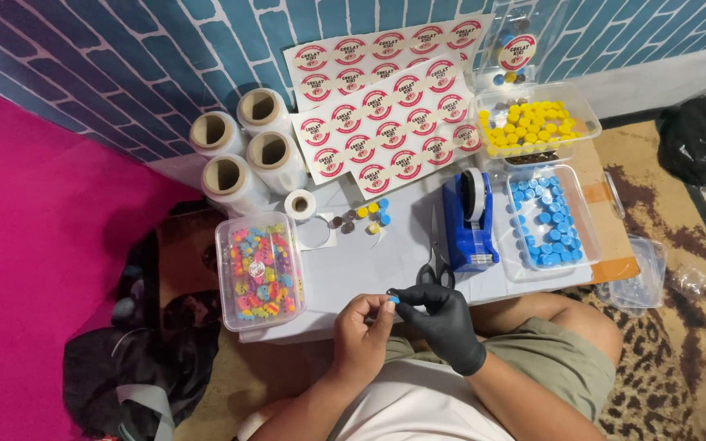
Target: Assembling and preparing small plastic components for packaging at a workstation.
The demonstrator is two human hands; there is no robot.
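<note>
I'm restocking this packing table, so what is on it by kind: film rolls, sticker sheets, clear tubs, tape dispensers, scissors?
Clear film rolls: 4
Round-sticker sheets: 2
Clear tubs on the table, one of yellow pieces, one of blue pieces, one of mixed colourful pieces: 3
Blue tape dispenser: 1
Scissors: 1
Total: 11

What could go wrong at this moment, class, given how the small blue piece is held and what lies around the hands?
1. The small blue piece is pinched only at the fingertips of the left hand and the gloved right hand, near the table's edge; it might slip off.
2. The scissors lie just beyond the hands and could be bumped.
3. The open tray of blue caps might spill if knocked.
</note>
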